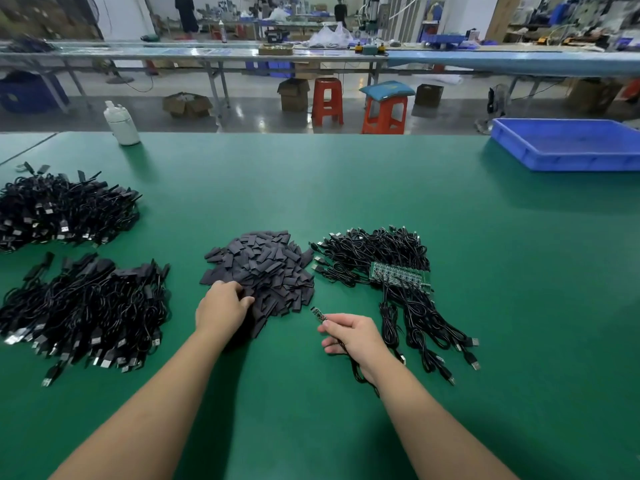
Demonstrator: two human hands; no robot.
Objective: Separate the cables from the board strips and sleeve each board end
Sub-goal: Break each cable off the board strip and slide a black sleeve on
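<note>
Fingers of the right hand (353, 336) pinch a single black cable (360, 374) just behind its small board end (318, 314), which sticks out bare toward the upper left; the cable's slack runs back under the wrist at lower centre. The left hand (221, 308) rests on the near edge of the sleeve pile (263, 268) at frame centre, fingertips curled into the dark pieces, though whether one sleeve is already caught between them I cannot tell.

Likeliest slip, to my eye: the left fingers lift two or three sleeves stuck together, since the pieces lie overlapped and loose; a flattened sleeve mouth could also snag on the board's corner and bend the end if pushed at an angle. The trailing slack might drag across the unseparated cables (377, 254) and the green board strip (398, 276) just right of the hand, tangling there.

Room is good: bare green table (346, 188) lies between the two hands and below them; finished bundles (83, 306) sit well apart at left; the blue tray (568, 147) at upper right is far off; the white bottle (122, 124) stands at the table's far edge.
</note>
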